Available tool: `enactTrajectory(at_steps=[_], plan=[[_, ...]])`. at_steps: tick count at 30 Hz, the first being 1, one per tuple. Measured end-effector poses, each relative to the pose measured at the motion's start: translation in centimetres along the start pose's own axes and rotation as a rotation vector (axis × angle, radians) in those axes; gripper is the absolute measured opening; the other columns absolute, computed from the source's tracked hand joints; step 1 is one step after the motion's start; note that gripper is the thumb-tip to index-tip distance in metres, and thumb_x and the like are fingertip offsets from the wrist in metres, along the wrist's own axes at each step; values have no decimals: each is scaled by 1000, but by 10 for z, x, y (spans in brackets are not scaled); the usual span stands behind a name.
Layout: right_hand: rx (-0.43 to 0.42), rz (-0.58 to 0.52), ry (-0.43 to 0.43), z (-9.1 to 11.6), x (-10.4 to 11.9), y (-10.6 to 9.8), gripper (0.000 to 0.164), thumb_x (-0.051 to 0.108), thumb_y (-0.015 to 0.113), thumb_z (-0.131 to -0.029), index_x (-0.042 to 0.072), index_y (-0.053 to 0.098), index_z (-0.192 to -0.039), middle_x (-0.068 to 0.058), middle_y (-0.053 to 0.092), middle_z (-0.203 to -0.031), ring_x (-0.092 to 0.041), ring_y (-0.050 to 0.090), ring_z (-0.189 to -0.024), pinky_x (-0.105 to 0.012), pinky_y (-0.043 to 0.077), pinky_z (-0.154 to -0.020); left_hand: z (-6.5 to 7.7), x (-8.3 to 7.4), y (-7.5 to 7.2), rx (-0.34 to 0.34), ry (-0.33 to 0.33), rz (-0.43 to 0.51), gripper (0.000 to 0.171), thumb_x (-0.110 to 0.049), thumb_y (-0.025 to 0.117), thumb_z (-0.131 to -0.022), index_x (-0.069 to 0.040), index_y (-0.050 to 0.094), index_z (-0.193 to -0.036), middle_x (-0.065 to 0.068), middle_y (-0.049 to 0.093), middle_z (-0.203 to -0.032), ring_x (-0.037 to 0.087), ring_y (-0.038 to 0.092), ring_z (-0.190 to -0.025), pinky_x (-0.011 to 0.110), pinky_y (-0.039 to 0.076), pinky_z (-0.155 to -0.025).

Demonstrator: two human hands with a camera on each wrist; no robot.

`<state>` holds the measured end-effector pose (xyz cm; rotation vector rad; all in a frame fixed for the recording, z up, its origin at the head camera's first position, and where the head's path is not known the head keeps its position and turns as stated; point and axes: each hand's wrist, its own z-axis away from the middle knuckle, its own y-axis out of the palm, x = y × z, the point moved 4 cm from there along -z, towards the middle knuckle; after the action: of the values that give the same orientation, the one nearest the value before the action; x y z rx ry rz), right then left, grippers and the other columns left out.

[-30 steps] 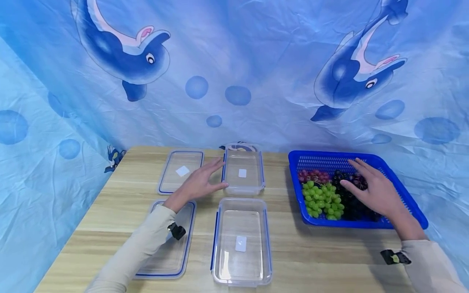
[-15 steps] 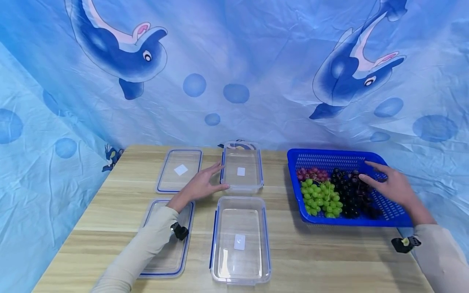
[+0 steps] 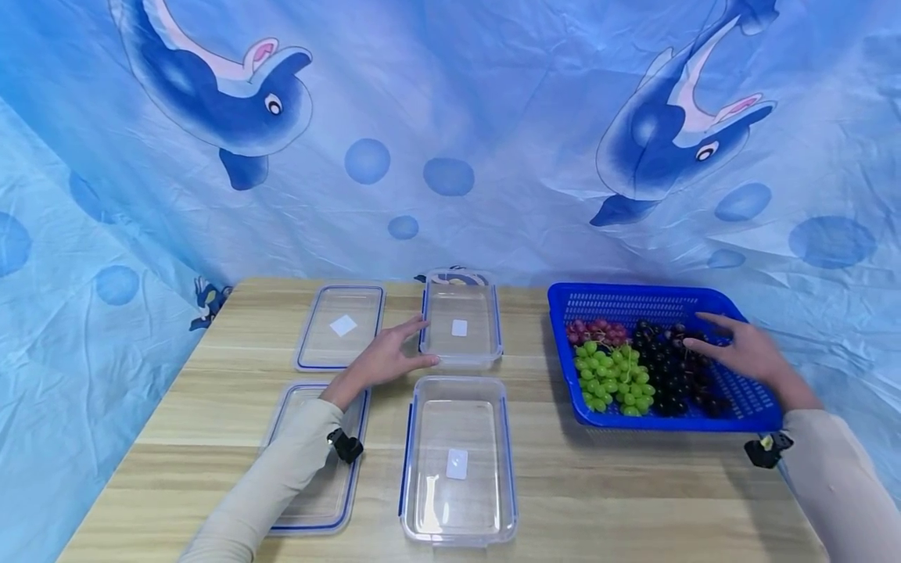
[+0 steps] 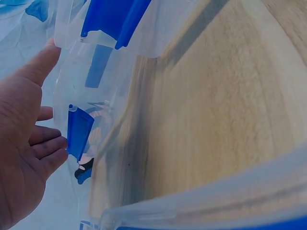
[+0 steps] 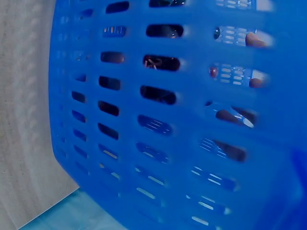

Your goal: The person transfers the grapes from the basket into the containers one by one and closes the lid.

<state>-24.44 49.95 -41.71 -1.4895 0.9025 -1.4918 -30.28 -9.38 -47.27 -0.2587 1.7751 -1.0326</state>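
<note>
My left hand [image 3: 383, 356] reaches to the left side of the back clear plastic food container [image 3: 461, 361], thumb and fingers spread along its edge. In the left wrist view its fingertips are right at the clear wall, by a blue latch [image 4: 79, 129]. My right hand [image 3: 753, 356] extends over the right side of a blue plastic basket [image 3: 676, 424], its thumb and index finger pointing at the dark grapes [image 3: 665, 367]. Green grapes [image 3: 612, 379] and red grapes [image 3: 598, 331] lie to their left. The basket's slotted wall [image 5: 192, 105] fills the right wrist view, mostly hiding this hand.
A second clear container [image 3: 457, 500] stands in front of the back one. To the left lie a back lid [image 3: 342, 344] and a front lid [image 3: 313, 508], partly under my left forearm. A blue dolphin-print cloth [image 3: 493, 102] hangs behind the wooden table [image 3: 598, 500].
My right hand has drawn back to the right from above the grapes, toward the basket's right side. My left hand keeps its place at the back container.
</note>
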Motion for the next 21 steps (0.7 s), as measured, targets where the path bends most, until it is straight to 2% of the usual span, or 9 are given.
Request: enactTrajectory(at_steps=[3,6,8,9,13,15,16,18,21], plan=[[27,-1,17,-3,-3,2,84,51,63,-99,-3,35,-156,-46,38,-145,-16,36,-43,-34,36,-48,-1,0,0,1,-7,1,92,-61,72,-88,-5,43,-154,17,30,-165,37,35,-148,54,36,-119],[51,1,27,-5,-7,6,86,52,64,-98,-4,34,-156,-44,44,-140,-9,28,-44,-33,35,-49,-1,1,1,2,-8,0,90,-58,73,-88,-5,43,-154,17,30,-165,37,35,-149,54,36,-119],[65,6,35,-8,-9,8,87,52,65,-98,-5,33,-156,-41,54,-125,-8,26,-44,-34,36,-47,-1,2,2,-2,-5,1,89,-56,74,-89,-4,44,-154,17,30,-165,37,36,-148,54,36,-119],[72,10,35,-9,-10,9,88,51,64,-98,-6,32,-156,-42,56,-123,-8,26,-44,-34,37,-50,-1,2,2,-4,-3,-1,88,-55,74,-89,-4,44,-154,18,30,-165,38,36,-148,55,36,-118],[101,29,41,-12,-13,13,91,52,64,-98,-10,28,-155,-47,45,-138,-14,39,-49,-43,44,-64,-1,2,2,-12,5,-8,86,-53,75,-89,-3,45,-153,19,31,-164,38,37,-147,55,37,-118],[106,40,42,-13,-15,14,92,52,64,-98,-12,28,-154,-50,30,-147,-23,53,-57,-50,47,-72,-1,2,2,-11,4,-9,86,-52,75,-89,-3,45,-153,19,31,-164,39,37,-147,56,37,-118],[105,47,42,-14,-16,14,93,52,65,-98,-13,28,-154,-51,27,-147,-27,58,-63,-54,48,-74,-1,2,2,-9,3,-8,86,-52,75,-90,-3,44,-153,19,31,-165,38,36,-148,55,37,-118],[97,55,45,-16,-17,15,93,51,67,-96,-13,30,-152,-51,29,-146,-31,60,-66,-56,48,-75,-1,2,2,-6,0,-6,86,-52,75,-90,-4,44,-154,19,31,-165,38,36,-148,55,36,-119],[71,73,34,-19,-17,16,90,49,70,-95,-15,36,-149,-50,37,-142,-29,60,-68,-54,50,-74,-1,1,2,-4,-3,-4,86,-51,75,-90,-4,43,-154,18,31,-165,38,36,-148,55,36,-119]])
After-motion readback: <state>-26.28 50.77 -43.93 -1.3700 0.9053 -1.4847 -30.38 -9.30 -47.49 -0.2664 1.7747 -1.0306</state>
